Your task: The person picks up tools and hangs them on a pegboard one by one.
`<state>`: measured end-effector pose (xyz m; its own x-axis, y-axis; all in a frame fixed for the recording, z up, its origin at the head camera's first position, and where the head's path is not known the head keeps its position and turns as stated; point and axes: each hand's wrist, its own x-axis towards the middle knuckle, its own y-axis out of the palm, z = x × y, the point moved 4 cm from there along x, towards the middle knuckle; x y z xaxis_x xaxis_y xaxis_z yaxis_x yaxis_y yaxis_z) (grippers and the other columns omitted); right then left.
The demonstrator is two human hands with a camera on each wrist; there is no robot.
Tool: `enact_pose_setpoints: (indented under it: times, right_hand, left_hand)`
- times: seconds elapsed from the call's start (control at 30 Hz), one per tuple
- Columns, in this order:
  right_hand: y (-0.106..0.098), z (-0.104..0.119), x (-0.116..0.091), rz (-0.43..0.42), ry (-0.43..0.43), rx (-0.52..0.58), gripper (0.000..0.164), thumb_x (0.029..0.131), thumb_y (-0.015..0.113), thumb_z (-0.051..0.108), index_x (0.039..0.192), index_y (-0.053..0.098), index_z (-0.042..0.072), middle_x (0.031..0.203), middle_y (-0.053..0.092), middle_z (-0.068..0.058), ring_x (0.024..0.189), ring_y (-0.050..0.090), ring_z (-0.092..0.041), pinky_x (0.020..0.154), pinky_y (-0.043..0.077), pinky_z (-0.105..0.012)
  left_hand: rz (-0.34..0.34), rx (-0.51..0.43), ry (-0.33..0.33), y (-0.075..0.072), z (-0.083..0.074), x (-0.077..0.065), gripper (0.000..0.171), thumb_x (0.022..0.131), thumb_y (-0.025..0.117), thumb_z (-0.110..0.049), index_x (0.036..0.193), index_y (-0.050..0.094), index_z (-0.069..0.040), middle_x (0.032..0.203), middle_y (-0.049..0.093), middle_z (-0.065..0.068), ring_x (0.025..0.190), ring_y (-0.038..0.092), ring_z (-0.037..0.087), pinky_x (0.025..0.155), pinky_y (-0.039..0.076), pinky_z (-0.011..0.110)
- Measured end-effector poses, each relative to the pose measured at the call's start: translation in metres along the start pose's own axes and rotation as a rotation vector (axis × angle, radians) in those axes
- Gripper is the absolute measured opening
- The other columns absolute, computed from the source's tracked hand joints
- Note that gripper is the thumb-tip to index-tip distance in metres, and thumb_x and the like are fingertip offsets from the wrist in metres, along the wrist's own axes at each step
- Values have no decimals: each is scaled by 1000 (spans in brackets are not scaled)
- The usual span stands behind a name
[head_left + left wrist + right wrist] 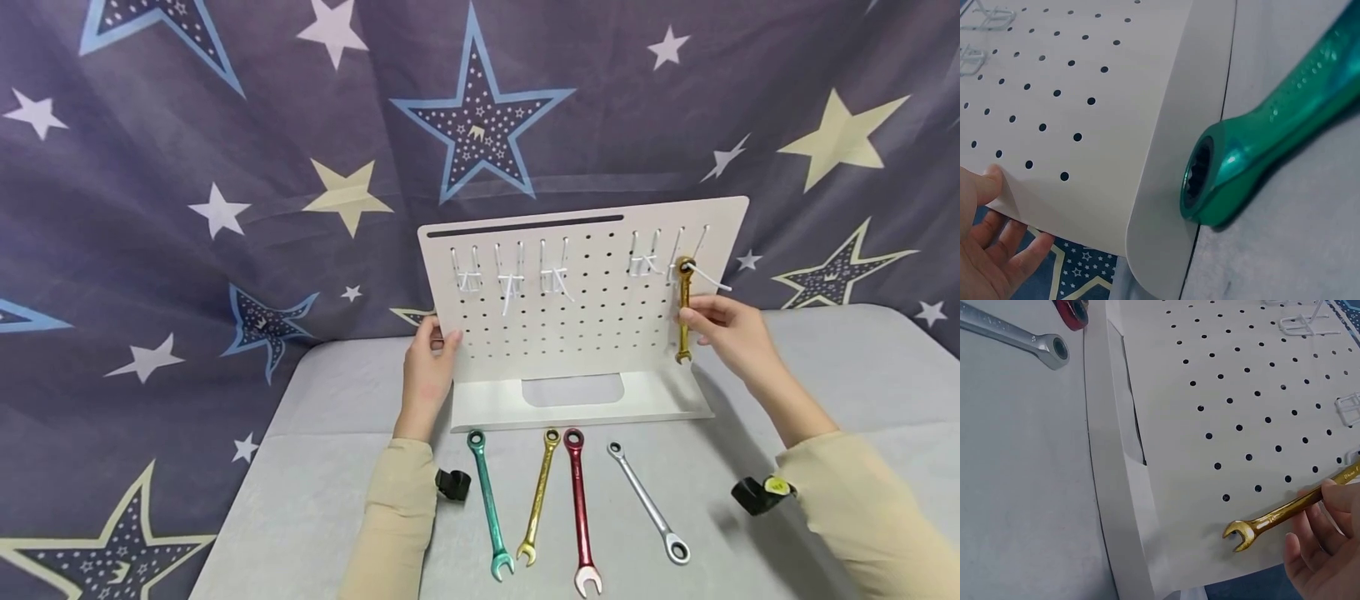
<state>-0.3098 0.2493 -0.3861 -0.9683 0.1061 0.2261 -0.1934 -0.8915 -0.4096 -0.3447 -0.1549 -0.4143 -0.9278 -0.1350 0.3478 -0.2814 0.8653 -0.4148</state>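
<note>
Head view alone shows the gold metal wrench (685, 295) looped around a white wire hook (712, 278), above the right hand (726, 329), which pinches its shank; the left hand (429, 367) grips the white perforated board (558, 323). Five hooks line it; green wrench (488, 500), second gold wrench (539, 500), red wrench (580, 508) and silver wrench (646, 499), four altogether, lie between and below both grips.

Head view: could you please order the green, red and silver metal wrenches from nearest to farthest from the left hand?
1. Green metal wrench, leftmost of these three, closest to the left hand.
2. Red metal wrench, between the other two.
3. Silver metal wrench, rightmost, lying aslant.
</note>
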Motion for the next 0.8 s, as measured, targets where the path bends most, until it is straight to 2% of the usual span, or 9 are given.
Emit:
enact_pose_setpoints:
  times: [0.27,0.4,0.57,0.67,0.8]
  right_hand:
    - [-4,-1,-8,13,-26,0,39,100,61,22,120,58,-10,87,64,27,80,62,7,65,52,-17]
    - [-8,-3,-20,46,-51,-3,38,101,59,20,121,56,-13,89,65,29,79,64,8,65,53,-17]
    - [-7,-3,-38,96,-71,-12,36,102,58,15,121,55,-15,93,68,24,82,65,5,67,53,-17]
    - [-1,0,-49,121,-88,-30,32,101,58,12,120,57,-13,96,71,16,83,66,3,67,54,-19]
    - [10,5,-63,166,-104,-56,26,100,58,8,117,60,-12,99,73,-7,82,66,1,68,55,-22]
  left_hand:
    - [-2,8,-5,-1,-1,0,23,97,66,-18,116,59,-6,106,68,15,96,62,29,87,48,43]
    - [10,9,-1,1,-3,-1,23,97,66,-19,115,59,-7,105,68,14,96,62,29,86,48,43]
    - [11,13,0,2,-3,-1,22,97,66,-19,115,59,-7,104,68,14,95,62,28,85,48,43]
    - [3,12,-1,1,-1,0,22,97,66,-18,115,59,-7,105,68,14,96,62,28,86,48,43]
    - [-1,5,4,0,1,0,23,97,66,-18,115,59,-6,104,68,15,95,62,29,86,48,43]
